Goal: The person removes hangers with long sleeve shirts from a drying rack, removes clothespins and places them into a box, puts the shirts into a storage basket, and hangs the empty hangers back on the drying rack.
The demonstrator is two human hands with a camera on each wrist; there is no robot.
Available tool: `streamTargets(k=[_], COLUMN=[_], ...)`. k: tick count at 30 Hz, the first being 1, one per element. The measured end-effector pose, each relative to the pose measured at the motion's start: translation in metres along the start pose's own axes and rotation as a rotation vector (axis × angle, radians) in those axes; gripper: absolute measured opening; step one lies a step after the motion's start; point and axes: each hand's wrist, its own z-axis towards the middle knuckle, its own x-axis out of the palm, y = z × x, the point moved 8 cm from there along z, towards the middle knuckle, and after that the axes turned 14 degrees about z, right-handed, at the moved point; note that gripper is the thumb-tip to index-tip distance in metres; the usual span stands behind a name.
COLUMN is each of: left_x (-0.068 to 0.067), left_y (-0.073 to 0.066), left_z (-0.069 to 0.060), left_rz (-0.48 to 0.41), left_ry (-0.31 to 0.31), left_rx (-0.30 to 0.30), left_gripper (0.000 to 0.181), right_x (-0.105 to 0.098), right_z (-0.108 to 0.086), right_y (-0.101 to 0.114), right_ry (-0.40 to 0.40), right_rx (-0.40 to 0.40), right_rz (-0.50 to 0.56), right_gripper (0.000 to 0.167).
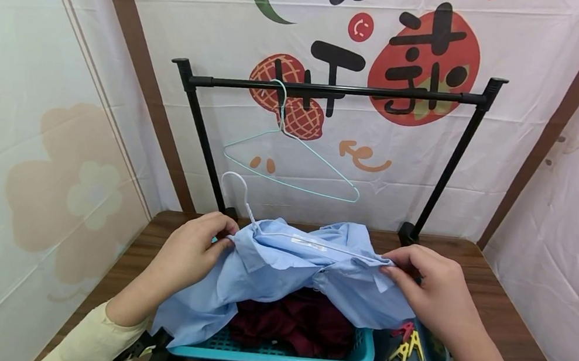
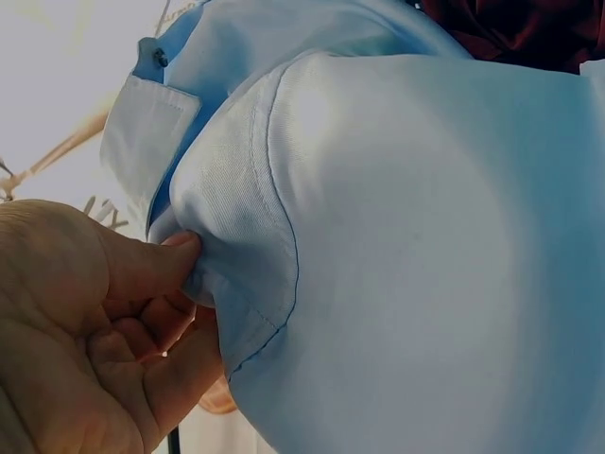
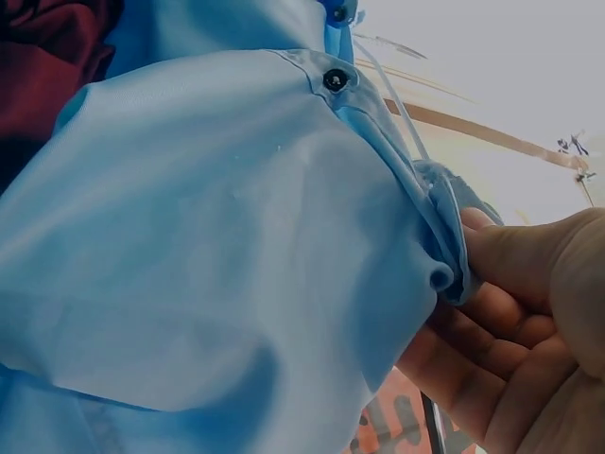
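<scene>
A light blue collared shirt point(image 1: 281, 262) is stretched between both hands above the basket. My left hand point(image 1: 195, 247) pinches the cloth near its left shoulder, where a seam shows in the left wrist view. With thumb and fingers, my right hand point(image 1: 432, 284) pinches a folded edge of the shirt; a dark button point(image 3: 336, 79) shows nearby in the right wrist view. A white hanger point(image 1: 246, 196) has its hook sticking up beside the collar, and the rest of it lies partly hidden in the shirt. Below is dark red cloth point(image 1: 295, 325) in the turquoise basket point(image 1: 270, 359).
A black rack point(image 1: 341, 90) stands at the back of the wooden table point(image 1: 492, 319), with a mint-green hanger point(image 1: 289, 186) on its bar. Right of the basket, a small blue-grey basket point(image 1: 441, 352) holds yellow and red clips point(image 1: 407, 346). Printed cloth walls enclose the table.
</scene>
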Motion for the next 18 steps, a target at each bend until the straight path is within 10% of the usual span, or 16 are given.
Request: streamTargets(k=[18], left_x=[0.003], left_y=[0.003], left_z=[-0.001], left_rz=[0.002], left_ry=[-0.001], left_rx=[-0.018], left_gripper=[0.017], right_x=[-0.002], right_z=[-0.012], right_y=[-0.02], right_ry=[-0.054], right_rx=[0.151], right_rz=[0.118], right_gripper=[0.022])
